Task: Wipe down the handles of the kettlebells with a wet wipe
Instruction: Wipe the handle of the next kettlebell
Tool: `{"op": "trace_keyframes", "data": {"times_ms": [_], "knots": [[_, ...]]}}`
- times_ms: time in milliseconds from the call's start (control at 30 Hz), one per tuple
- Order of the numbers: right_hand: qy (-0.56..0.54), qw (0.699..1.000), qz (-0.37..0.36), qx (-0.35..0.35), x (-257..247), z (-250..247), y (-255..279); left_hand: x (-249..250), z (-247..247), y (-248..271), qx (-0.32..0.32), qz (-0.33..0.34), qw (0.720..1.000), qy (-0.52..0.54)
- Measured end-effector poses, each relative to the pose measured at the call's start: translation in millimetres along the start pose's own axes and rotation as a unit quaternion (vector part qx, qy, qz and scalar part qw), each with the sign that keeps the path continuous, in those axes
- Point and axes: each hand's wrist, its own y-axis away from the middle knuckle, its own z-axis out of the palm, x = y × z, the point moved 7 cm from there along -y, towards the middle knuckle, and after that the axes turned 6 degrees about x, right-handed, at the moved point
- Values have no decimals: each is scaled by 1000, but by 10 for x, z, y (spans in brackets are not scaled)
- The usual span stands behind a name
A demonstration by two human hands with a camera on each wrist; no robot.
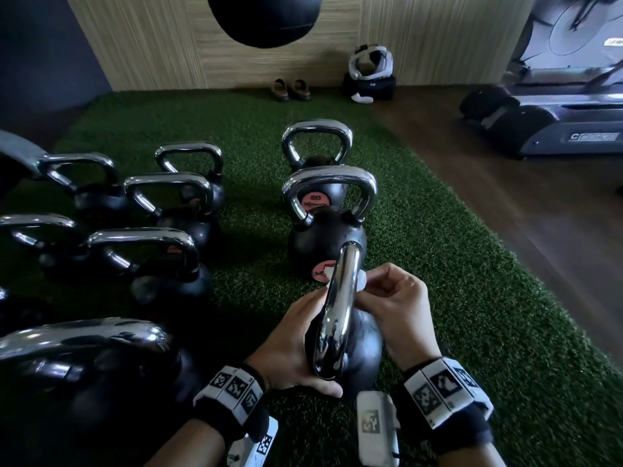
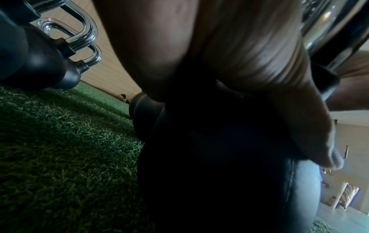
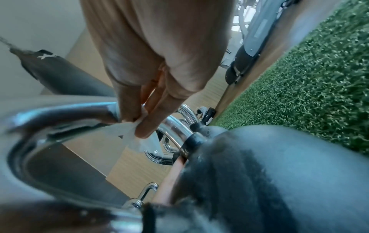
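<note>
- On green turf (image 1: 448,264), the left hand (image 1: 290,345) grips the nearest kettlebell (image 1: 362,352); the right hand (image 1: 399,308) pinches a wet wipe (image 1: 362,280) against its chrome handle (image 1: 337,308).
- Wiping seems under way; next, slide the wipe along the arch.

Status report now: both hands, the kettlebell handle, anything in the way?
Left hand holds kettlebell body. Right hand pinches wet wipe against chrome handle. Next kettlebell close ahead, not blocking.

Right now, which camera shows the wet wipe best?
Right wrist: the wet wipe sits close, pinched by the right hand against the chrome handle. Head view shows only a white sliver; left wrist view shows none.
</note>
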Motion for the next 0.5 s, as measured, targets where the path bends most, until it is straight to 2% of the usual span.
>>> {"op": "trace_keyframes", "data": {"times_ms": [100, 233, 400, 500], "knots": [[81, 994, -31, 66, -47, -40, -54, -16, 0, 3, -7, -13, 1000, 12], [181, 967, -57, 168, -92, -47, -145, -77, 15, -3, -13, -41, 999, 22], [291, 944, -13, 158, -67, -4, -213, -66, 16, -37, -20, -49, 999, 12], [328, 931, -16, 160, -108, 14, -233, -47, 15, -26, -11, -52, 998, 17]]}}
